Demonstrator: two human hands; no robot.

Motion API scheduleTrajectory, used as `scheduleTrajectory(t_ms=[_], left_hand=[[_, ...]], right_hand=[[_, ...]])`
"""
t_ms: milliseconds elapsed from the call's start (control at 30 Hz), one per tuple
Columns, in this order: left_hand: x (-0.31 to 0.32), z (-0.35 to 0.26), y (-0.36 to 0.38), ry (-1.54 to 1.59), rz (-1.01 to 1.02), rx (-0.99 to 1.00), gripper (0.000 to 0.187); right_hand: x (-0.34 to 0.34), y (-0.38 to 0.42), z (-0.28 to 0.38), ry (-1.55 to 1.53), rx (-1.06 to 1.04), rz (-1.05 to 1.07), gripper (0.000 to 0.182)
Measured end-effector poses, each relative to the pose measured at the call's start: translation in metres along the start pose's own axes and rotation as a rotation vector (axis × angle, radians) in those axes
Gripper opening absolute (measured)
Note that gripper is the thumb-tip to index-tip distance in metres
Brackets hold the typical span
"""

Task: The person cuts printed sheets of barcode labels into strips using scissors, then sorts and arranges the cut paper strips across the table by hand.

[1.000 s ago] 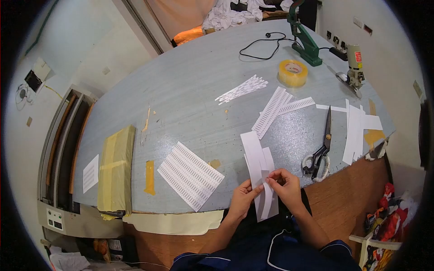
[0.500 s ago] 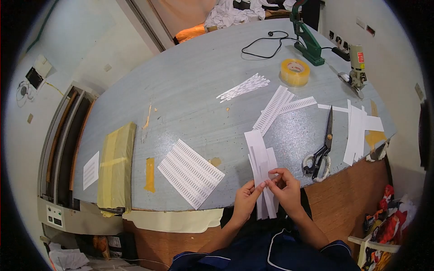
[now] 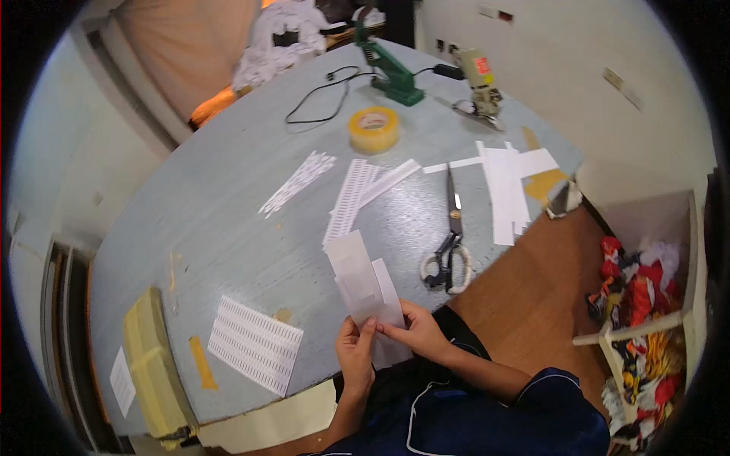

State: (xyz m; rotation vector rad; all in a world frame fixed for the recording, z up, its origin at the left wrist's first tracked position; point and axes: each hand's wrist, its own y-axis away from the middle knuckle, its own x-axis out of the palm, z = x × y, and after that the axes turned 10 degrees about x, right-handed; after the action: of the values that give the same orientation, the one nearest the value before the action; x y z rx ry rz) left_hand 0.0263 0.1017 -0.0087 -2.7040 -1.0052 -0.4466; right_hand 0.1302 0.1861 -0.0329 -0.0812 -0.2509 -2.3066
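Both of my hands pinch a loose bunch of blank white paper strips [image 3: 354, 266] at the table's front edge. My left hand [image 3: 355, 354] has its thumb over the lower part of the bunch. Close beside it, my right hand [image 3: 420, 332] grips the right side with thumb and fingers. Beyond the bunch lie paper strips printed with rows of small marks [image 3: 348, 201]. Black-bladed scissors [image 3: 455, 220] with wrapped handles rest to the right. A printed paper sheet [image 3: 256, 346] lies left of my hands.
Thin cut strips [image 3: 300, 181] and a tape roll [image 3: 373, 131] lie farther back. Blank paper pieces [image 3: 502, 194] sit at the right. A green hand press [image 3: 391, 76] and an electric cutter [image 3: 479, 95] stand at the far side. A tape-wrapped block [image 3: 156, 365] lies left.
My view has swung to the right, so the table's things appear farther left and the bin of cloth shows more. Both hands still hold the paper strips.
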Motion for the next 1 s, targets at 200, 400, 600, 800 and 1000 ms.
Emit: scheduleTrajectory(t_ms=[200,400,600,800,1000], left_hand=[[0.022,-0.009,-0.004,-0.081,0.106,0.055,0.036],[0.006,-0.015,0.007,0.026,0.113,-0.238,0.042],[0.012,0.001,0.018,0.036,0.199,-0.273,0.033],[0.009,-0.001,0.025,-0.008,0.228,-0.314,0.033],[0.006,0.002,0.024,0.139,0.217,-0.401,0.029]], right_hand=[[-0.05,0.005,0.026,0.17,-0.169,-0.37,0.016],[-0.17,-0.015,0.088,-0.005,-0.146,-0.521,0.029],[-0.295,-0.08,0.058,0.29,0.064,-0.787,0.052],[-0.284,-0.098,0.047,0.86,0.076,-1.19,0.055],[-0.267,-0.133,0.036,1.193,-0.324,-1.447,0.041]])
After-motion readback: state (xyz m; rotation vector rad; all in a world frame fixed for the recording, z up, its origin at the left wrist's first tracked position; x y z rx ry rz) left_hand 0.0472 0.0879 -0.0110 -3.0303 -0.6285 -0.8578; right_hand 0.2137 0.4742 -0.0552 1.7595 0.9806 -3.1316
